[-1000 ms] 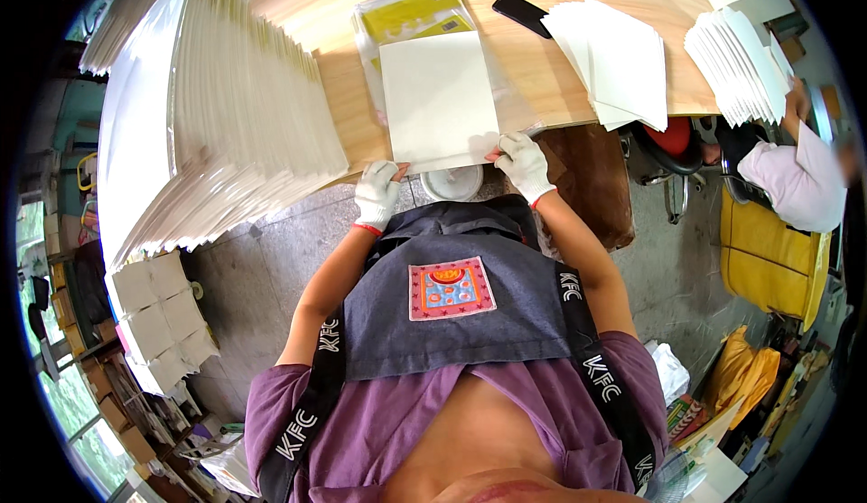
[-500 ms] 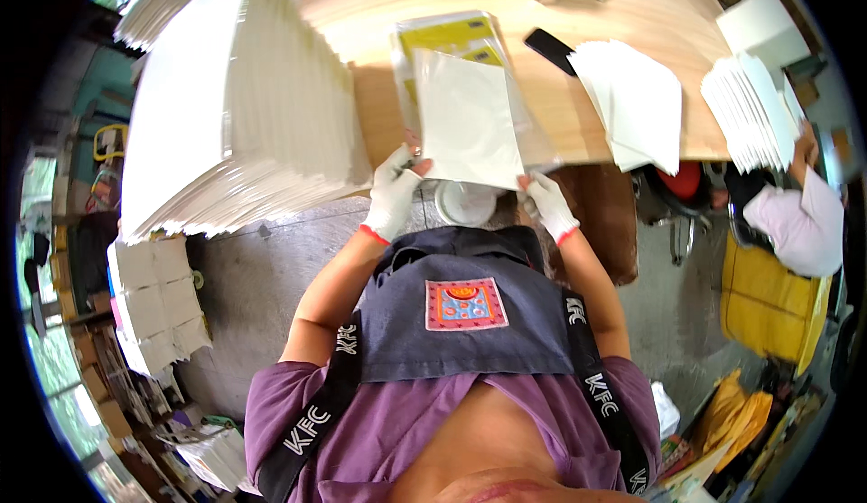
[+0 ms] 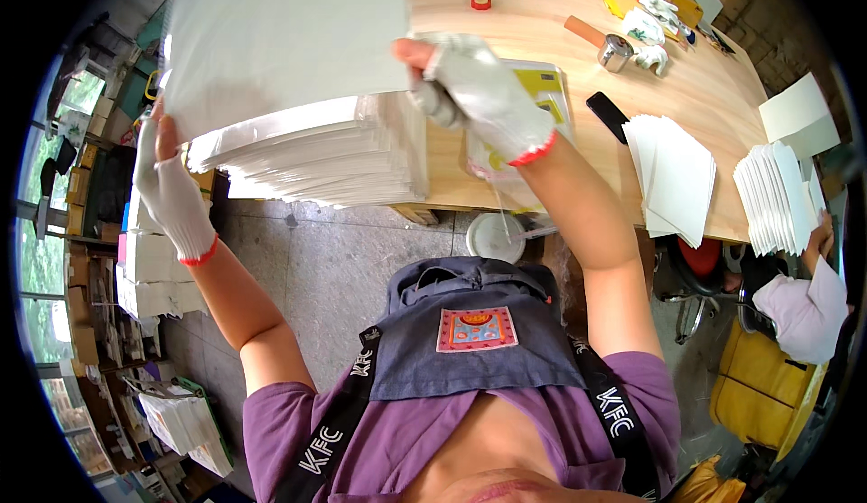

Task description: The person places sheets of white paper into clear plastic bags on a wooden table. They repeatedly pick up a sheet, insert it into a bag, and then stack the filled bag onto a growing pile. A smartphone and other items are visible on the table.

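Observation:
A white rectangular sheet (image 3: 284, 42), with a faint sheen, is held by its two near corners above a tall stack of white sheets (image 3: 316, 155) at the table's left. My left hand (image 3: 172, 182), in a white fingerless-tip glove with a red cuff, pinches the left corner. My right hand (image 3: 465, 88), gloved alike, grips the right corner between thumb and fingers. The sheet hides most of the stack's top. Below my right forearm, a yellow-and-white printed sheet (image 3: 546, 88) in clear plastic lies partly covered on the table.
Right of it are a black phone (image 3: 607, 116) and a fanned pile of white sheets (image 3: 670, 178). A metal tool with an orange handle (image 3: 616, 51) lies farther back. A white bucket (image 3: 495, 237) stands under the table edge. A co-worker (image 3: 804, 309) sits at far right beside more sheets.
Both hands have moved left and up with the white sheet, from over the yellow printed sheet to over the tall stack. The view has shifted too.

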Action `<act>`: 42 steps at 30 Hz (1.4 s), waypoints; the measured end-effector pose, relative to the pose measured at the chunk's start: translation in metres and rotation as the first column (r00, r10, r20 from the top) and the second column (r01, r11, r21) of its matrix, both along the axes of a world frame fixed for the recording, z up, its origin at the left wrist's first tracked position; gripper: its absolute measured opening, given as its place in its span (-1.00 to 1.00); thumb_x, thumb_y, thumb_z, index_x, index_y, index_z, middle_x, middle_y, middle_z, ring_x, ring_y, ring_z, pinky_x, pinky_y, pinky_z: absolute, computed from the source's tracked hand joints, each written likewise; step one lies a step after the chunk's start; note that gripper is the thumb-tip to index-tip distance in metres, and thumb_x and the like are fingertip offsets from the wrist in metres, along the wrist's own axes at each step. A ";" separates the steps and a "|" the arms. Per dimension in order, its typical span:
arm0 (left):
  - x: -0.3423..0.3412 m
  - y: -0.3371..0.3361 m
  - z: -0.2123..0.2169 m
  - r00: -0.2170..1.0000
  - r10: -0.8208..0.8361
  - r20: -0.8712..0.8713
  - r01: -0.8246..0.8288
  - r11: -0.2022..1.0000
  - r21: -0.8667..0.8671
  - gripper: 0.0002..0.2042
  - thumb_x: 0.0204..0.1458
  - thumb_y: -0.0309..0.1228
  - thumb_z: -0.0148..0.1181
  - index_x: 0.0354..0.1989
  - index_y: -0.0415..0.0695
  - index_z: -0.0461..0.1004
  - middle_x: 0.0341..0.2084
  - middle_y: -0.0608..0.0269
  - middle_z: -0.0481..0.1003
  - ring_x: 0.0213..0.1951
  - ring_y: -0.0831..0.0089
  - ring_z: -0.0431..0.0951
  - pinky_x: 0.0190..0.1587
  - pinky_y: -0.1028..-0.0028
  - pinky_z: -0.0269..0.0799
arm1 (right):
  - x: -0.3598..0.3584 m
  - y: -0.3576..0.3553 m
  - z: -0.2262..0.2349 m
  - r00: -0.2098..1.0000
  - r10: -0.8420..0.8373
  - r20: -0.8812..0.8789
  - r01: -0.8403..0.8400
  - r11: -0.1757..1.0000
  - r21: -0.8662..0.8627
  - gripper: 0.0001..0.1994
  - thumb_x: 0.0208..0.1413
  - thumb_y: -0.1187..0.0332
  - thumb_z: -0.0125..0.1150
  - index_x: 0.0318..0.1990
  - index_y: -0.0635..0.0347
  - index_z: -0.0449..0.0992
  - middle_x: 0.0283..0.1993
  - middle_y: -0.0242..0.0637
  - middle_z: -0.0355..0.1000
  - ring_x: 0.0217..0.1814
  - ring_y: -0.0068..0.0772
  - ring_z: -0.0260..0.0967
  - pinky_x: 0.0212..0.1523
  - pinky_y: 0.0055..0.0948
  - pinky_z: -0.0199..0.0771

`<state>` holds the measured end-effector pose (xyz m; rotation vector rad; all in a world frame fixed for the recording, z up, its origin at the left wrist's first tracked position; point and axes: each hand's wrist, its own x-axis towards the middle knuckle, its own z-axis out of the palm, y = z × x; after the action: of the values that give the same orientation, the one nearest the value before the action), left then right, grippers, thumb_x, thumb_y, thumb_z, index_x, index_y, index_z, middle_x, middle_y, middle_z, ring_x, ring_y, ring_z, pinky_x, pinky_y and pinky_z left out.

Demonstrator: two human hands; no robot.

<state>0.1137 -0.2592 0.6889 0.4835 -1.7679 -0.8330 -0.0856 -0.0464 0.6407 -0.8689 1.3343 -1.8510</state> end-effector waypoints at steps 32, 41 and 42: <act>-0.231 0.199 -0.358 0.478 -0.105 0.872 0.803 0.455 -0.385 -0.45 -0.09 -0.04 0.13 0.08 -0.04 0.34 0.13 0.02 0.23 0.20 -0.04 0.10 0.20 -0.02 -0.02 | -0.100 0.361 -0.304 0.011 -0.739 0.674 0.814 0.398 0.423 -0.74 0.26 0.21 -0.12 -0.16 0.18 0.41 -0.24 -0.29 0.47 -0.45 -0.56 0.41 -0.64 -0.71 0.41; -0.230 0.202 -0.351 0.337 -0.031 0.941 0.862 0.412 -0.295 -0.45 -0.12 -0.07 0.13 0.08 -0.03 0.32 0.16 0.11 0.20 0.20 0.11 0.13 0.15 0.01 0.09 | -0.110 0.381 -0.312 0.009 -0.706 0.708 0.850 0.378 0.366 -0.92 0.11 0.36 0.16 -0.30 0.11 0.43 -0.44 -0.43 0.43 -0.62 -0.64 0.29 -0.70 -0.77 0.29; -0.237 0.196 -0.345 0.289 0.039 0.956 0.850 0.448 -0.276 -0.43 -0.15 -0.08 0.14 0.08 -0.05 0.31 0.17 0.08 0.19 0.18 0.11 0.15 0.14 0.02 0.09 | -0.101 0.381 -0.315 0.000 -0.682 0.732 0.834 0.405 0.376 -0.89 0.13 0.31 0.13 -0.29 0.11 0.42 -0.42 -0.42 0.44 -0.56 -0.62 0.34 -0.66 -0.75 0.33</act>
<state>-0.1234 -0.0629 0.3438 -0.4357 -3.1857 0.0897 -0.1869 0.3351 0.3260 1.0241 0.9814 -2.6595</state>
